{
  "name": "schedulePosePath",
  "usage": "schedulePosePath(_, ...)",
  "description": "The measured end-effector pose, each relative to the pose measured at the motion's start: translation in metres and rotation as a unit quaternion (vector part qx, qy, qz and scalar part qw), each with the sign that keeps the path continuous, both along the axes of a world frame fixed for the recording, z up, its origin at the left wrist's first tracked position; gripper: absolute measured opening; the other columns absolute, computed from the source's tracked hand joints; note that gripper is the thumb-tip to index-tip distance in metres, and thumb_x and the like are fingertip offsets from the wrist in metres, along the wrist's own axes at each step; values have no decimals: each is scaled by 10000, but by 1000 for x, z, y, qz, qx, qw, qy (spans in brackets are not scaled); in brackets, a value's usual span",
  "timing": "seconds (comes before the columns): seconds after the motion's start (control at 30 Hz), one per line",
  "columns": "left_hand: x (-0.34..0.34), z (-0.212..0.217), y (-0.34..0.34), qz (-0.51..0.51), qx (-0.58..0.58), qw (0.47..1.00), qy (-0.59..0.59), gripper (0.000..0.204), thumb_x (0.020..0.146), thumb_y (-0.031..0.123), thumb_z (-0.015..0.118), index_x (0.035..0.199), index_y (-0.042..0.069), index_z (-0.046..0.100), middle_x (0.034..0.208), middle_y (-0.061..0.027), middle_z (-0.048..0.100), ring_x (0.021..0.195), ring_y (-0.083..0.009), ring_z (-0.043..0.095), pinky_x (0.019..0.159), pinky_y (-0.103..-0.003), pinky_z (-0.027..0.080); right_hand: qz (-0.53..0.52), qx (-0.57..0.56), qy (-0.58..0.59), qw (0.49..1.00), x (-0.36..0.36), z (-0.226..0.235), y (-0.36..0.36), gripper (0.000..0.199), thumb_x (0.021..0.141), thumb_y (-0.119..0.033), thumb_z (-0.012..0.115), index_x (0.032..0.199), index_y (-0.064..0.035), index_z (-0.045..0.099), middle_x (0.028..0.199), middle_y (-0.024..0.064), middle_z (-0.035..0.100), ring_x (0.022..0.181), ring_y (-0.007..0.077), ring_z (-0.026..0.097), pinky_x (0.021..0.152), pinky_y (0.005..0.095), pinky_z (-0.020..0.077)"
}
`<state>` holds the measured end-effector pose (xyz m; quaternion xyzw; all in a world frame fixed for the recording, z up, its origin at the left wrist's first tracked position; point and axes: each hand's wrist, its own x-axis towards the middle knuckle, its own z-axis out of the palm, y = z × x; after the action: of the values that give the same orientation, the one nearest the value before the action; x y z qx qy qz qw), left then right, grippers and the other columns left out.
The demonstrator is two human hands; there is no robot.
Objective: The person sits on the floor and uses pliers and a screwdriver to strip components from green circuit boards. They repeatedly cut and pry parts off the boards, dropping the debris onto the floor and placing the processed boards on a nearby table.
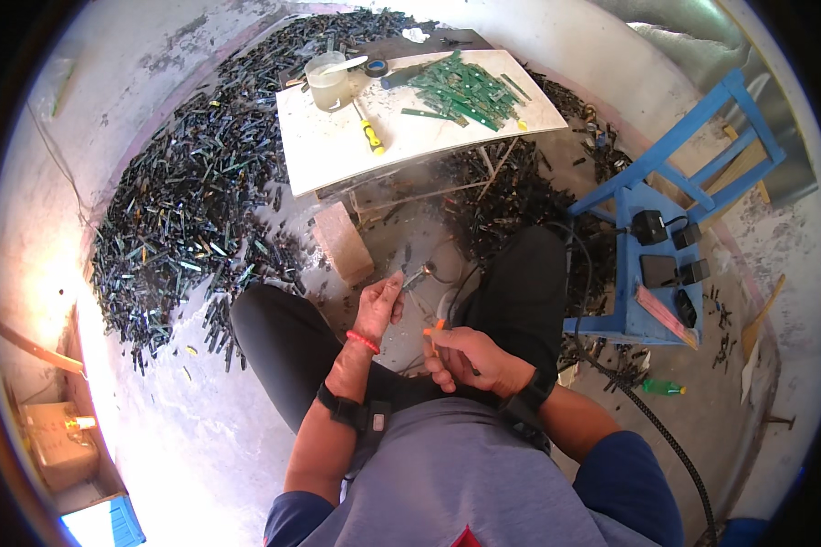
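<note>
A bare concrete floor [201,438] spreads around me, half buried under a huge heap of dark strips [192,201] that curves behind a low white board [337,150], set within reach as a worktop. On it lie a pile of green circuit strips [465,89], a cloudy plastic cup [327,80] and a yellow-handled screwdriver [370,135]. A blue wooden chair [666,237] to my right carries black chargers, close to the cable. I sit with knees apart, working between them. My left hand [377,310] pinches a small metal piece [418,275] steady. My right hand [470,357] is closed around an orange-handled tool [436,330], tip angled toward that piece.
</note>
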<state>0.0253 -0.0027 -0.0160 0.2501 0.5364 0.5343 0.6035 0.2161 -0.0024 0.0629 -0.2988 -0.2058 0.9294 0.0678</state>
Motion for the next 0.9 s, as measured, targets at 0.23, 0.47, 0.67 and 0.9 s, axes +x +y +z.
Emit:
schedulePosePath(0.23,-2,-6,0,-8,-16,1000,21,424,885,491,524,690,117,482,575,59,342,456,-61,306,406,-217,251,-19,65,-55,996,-10,-5,1,309,906,-328,516,822,-32,525,660,73,543,522,170,520,428,303,418)
schedulePosePath(0.47,24,-12,-6,-1,-35,989,142,547,895,498,502,536,92,426,499,11,385,436,-97,380,408,-286,296,-45,232,-253,938,-21,-25,11,295,882,-278,537,735,-23,522,593,59,523,459,153,501,430,274,414)
schedulePosePath(0.67,4,24,-8,15,-51,976,-209,490,932,476,429,575,176,279,500,51,198,391,-95,175,423,-272,241,10,298,-249,921,-1,-22,15,222,873,-246,536,781,-49,494,608,17,498,483,97,459,434,251,377)
schedulePosePath(0.9,4,35,-9,-72,-23,930,-359,527,937,538,335,549,182,319,460,68,224,348,-78,181,422,-250,225,-141,396,-225,879,-9,-10,57,183,850,-211,578,864,-39,518,725,15,549,580,86,507,518,228,421)
